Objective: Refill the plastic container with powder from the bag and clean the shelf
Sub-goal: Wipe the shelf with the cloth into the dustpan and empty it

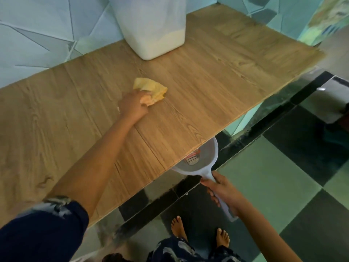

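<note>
My left hand presses a crumpled yellow cloth onto the middle of the wooden shelf. My right hand grips the handle of a white plastic strainer, held just below the shelf's front edge; its bowl is partly hidden under the shelf. A translucent plastic container with white powder in its lower part stands at the back of the shelf, against the wall. The powder bag is not in view.
A pale blue patterned wall backs the shelf. Below lies a green and black tiled floor, where my bare feet stand close to the shelf.
</note>
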